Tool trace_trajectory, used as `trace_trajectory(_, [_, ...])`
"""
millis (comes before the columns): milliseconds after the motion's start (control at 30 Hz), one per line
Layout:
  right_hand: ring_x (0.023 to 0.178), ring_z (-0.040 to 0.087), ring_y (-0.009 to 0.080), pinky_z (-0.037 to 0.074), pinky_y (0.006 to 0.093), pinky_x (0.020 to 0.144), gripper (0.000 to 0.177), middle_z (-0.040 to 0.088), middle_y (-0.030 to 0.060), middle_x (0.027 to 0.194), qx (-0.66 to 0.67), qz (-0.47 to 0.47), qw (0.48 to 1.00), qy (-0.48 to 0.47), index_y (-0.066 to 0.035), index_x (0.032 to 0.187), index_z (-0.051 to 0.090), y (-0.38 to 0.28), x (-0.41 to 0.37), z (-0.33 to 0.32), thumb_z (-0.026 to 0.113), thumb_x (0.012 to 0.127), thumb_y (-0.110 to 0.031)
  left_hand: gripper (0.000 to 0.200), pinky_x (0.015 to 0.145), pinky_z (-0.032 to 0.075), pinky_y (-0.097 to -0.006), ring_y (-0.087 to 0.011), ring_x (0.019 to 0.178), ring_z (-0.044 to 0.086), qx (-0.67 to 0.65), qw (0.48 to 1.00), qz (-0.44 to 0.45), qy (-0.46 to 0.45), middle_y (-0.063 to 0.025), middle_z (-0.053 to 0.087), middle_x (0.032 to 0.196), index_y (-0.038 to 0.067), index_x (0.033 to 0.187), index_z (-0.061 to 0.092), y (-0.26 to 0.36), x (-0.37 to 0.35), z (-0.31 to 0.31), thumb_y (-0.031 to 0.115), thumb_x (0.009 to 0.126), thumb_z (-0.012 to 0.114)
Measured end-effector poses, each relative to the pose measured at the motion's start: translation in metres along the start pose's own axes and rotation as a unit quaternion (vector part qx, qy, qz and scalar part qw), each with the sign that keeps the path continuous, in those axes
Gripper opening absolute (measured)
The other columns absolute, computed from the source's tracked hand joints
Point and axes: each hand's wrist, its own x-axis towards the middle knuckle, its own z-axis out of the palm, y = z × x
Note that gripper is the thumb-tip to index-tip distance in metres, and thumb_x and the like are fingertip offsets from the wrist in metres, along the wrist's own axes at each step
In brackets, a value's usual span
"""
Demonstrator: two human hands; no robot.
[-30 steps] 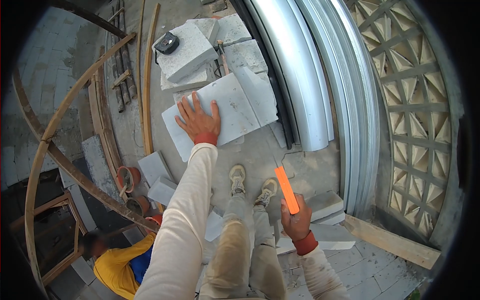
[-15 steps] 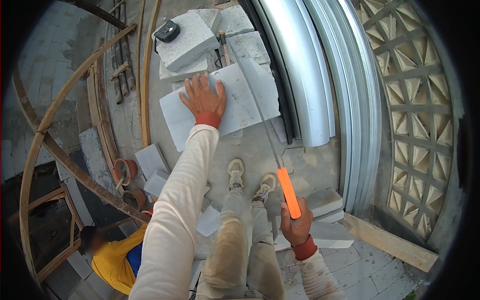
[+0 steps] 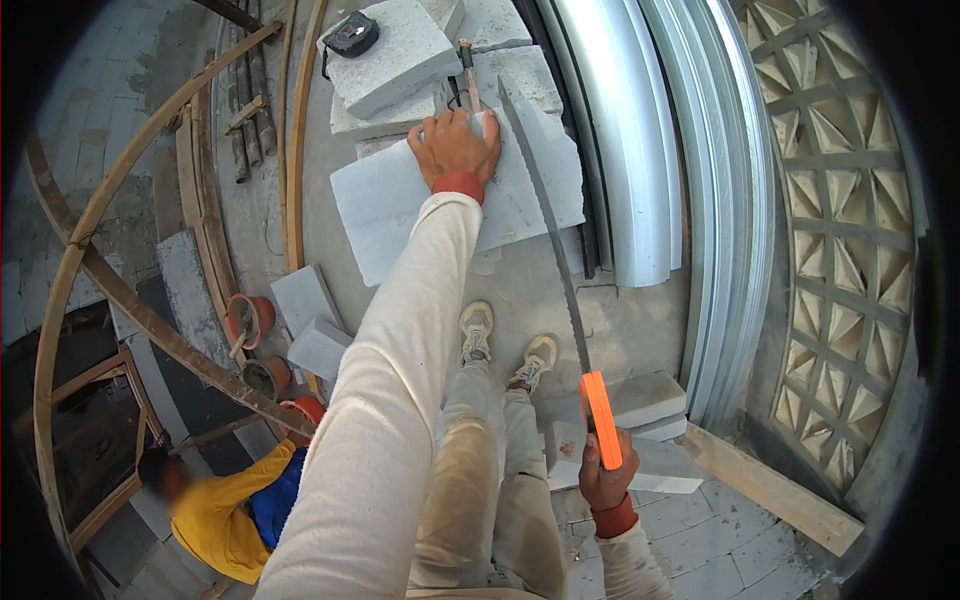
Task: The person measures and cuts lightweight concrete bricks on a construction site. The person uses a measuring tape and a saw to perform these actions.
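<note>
My left hand lies on a pale lightweight block, its fingers curled over the far edge and the thumb beside them. Part of a small light corner shows between thumb and fingers. My right hand grips the orange handle of a handsaw. The long toothed blade stretches away from me and overlaps the block to the right of my left hand. Behind the block, a wooden-handled tool rests among stacked blocks. A black tape measure sits on the top one.
Long silver metal sheets stand close on the right, beside a patterned block wall. A wooden beam and cut blocks lie near my right hand. Curved timbers, buckets and a person in yellow are at left.
My left hand has slid to the block's far edge, its spread fingers drawing together. The right hand has pulled the saw back toward me, and the view has shifted slightly.
</note>
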Motion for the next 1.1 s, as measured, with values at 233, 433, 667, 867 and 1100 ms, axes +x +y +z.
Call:
trace_trajectory(233, [0.063, 0.064, 0.0328, 0.049, 0.0358, 0.058, 0.015, 0.064, 0.0123, 0.081, 0.062, 0.05, 0.997, 0.004, -0.002, 0.096, 0.061, 0.002, 0.065, 0.023, 0.072, 0.094, -0.012, 0.05, 0.108, 0.031, -0.043, -0.0264, 0.112, 0.061, -0.013, 0.999, 0.01, 0.033, -0.0109, 0.074, 0.108, 0.006, 0.103, 0.078, -0.001, -0.002, 0.006, 0.051, 0.095, 0.058])
trace_trajectory(433, [0.061, 0.064, 0.0313, 0.049, 0.0351, 0.057, 0.015, 0.063, 0.0115, 0.077, -0.045, -0.029, 0.999, -0.008, -0.002, 0.099, 0.061, 0.027, -0.016, 0.0, 0.072, 0.095, -0.011, 0.05, 0.107, 0.032, -0.0423, -0.0257, 0.111, 0.062, -0.018, 1.0, 0.005, 0.022, -0.0101, 0.075, 0.107, 0.007, 0.105, 0.079, -0.002, 0.0, 0.008, 0.052, 0.095, 0.059])
trace_trajectory(667, [0.061, 0.064, 0.0344, 0.05, 0.0381, 0.057, 0.014, 0.064, 0.0138, 0.081, 0.063, 0.064, 0.996, -0.002, -0.001, 0.098, 0.063, 0.024, 0.045, 0.027, 0.072, 0.092, -0.011, 0.05, 0.109, 0.031, -0.0418, -0.0248, 0.111, 0.062, -0.022, 0.999, 0.012, 0.049, -0.0094, 0.075, 0.107, 0.008, 0.107, 0.08, -0.002, 0.0, 0.008, 0.052, 0.094, 0.061])
trace_trajectory(867, [0.059, 0.064, 0.0326, 0.049, 0.0373, 0.057, 0.016, 0.063, 0.0119, 0.075, -0.022, -0.02, 0.999, 0.015, -0.002, 0.096, 0.06, 0.039, -0.019, 0.008, 0.072, 0.094, -0.012, 0.051, 0.11, 0.031, -0.0424, -0.025, 0.112, 0.062, -0.02, 1.0, -0.001, 0.02, -0.0092, 0.075, 0.107, 0.008, 0.108, 0.079, 0.0, 0.001, 0.006, 0.053, 0.095, 0.06])
trace_trajectory(1100, [0.06, 0.064, 0.0323, 0.049, 0.037, 0.057, 0.016, 0.063, 0.0111, 0.074, 0.073, 0.049, 0.996, 0.004, -0.002, 0.094, 0.06, 0.03, 0.045, 0.045, 0.072, 0.094, -0.012, 0.051, 0.11, 0.031, -0.042, -0.0255, 0.112, 0.062, -0.01, 1.0, 0.004, 0.025, -0.0092, 0.075, 0.108, 0.008, 0.109, 0.079, 0.001, -0.001, 0.006, 0.052, 0.095, 0.059])
